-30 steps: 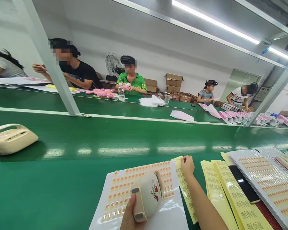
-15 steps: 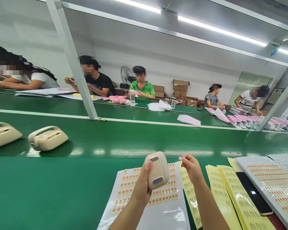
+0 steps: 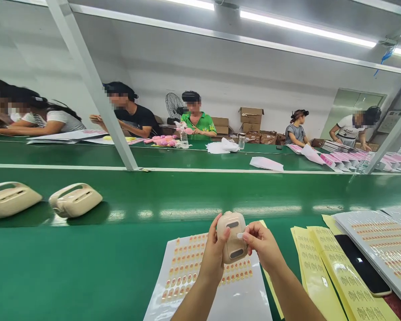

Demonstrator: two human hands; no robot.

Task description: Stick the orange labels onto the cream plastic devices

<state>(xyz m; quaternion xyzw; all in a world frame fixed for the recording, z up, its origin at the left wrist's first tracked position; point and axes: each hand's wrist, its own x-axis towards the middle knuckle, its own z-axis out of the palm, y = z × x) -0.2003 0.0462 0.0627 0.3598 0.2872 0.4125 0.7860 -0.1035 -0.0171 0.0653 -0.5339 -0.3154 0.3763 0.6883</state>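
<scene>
Beige device [image 3: 231,244] is held up in the left hand [image 3: 215,254], above the white sticker sheet [image 3: 237,303] on the green counter [image 3: 70,272]. Underside faces the wearer; two grey strips [image 3: 236,254] cross it, one at the far end, one at the near. Long axis runs near-far, near end swung slightly right. Left hand grips from the left side, thumb on the underside. Right hand [image 3: 263,247] pinches a small white label [image 3: 240,235] by the device's right edge, level with the gap between strips; can't tell if label touches. Two similar devices [image 3: 76,200] well off left, long axes roughly left-right, tapered ends right. Yellow label sheets [image 3: 341,272] and black phone [image 3: 362,263] at right.
</scene>
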